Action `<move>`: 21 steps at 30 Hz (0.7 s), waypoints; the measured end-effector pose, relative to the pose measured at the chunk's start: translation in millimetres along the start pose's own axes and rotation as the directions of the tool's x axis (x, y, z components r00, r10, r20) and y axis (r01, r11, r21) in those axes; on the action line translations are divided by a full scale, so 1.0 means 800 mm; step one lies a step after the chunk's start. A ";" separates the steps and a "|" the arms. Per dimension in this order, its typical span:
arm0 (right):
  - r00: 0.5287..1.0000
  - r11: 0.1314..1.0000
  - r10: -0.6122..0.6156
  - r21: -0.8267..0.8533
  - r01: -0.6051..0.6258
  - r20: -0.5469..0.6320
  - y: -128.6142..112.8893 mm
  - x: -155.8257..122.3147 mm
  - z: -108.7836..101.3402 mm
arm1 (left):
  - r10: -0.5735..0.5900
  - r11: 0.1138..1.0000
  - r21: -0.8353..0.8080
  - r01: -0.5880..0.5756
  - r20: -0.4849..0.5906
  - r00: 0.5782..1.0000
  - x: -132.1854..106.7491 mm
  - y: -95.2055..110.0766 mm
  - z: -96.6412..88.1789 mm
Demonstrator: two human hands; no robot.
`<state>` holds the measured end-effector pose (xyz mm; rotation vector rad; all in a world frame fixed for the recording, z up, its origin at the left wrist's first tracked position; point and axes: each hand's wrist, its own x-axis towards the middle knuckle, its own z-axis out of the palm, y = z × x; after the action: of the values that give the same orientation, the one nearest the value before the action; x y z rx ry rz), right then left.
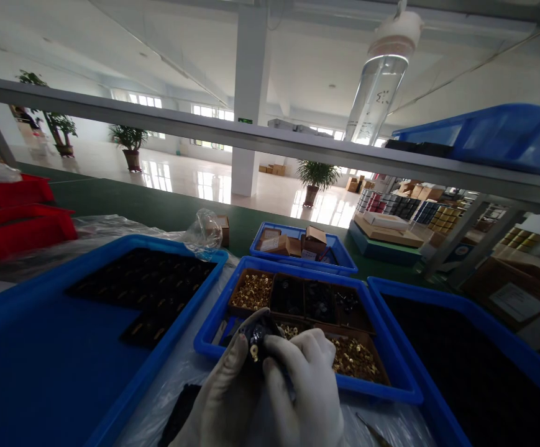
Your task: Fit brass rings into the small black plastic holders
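My left hand [225, 388], in a pale glove, is closed around a small black part [258, 332]. A brass-coloured fitting [253, 352] shows on the part's near face. My right hand [304, 379], gloved too, has its thumb and forefinger closed against the part's right side; whether a smaller piece sits between those fingertips is hidden. Both hands are in front of a blue tray [376, 385] whose boxes hold small brass pieces [253, 290], more brass pieces [353, 359] and black pieces [319, 301].
At left, a large blue tray [41, 372] carries rows of black parts [153, 276]. Another blue tray [437, 292] with dark contents stands right. A thin tool [367, 428] lies near the front edge. A shelf bar [195, 127] crosses above, with a bottle [379, 87].
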<state>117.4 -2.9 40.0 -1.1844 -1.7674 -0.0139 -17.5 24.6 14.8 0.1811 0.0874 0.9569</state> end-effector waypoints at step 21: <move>0.996 0.995 -0.051 -0.079 0.057 0.072 0.011 0.009 0.000 | 0.102 0.994 0.067 -0.088 -0.239 0.966 0.001 0.000 -0.022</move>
<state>123.1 6.6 40.9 -1.2078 -1.8753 -0.0776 -19.8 26.9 -2.8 0.1198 0.3333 1.0701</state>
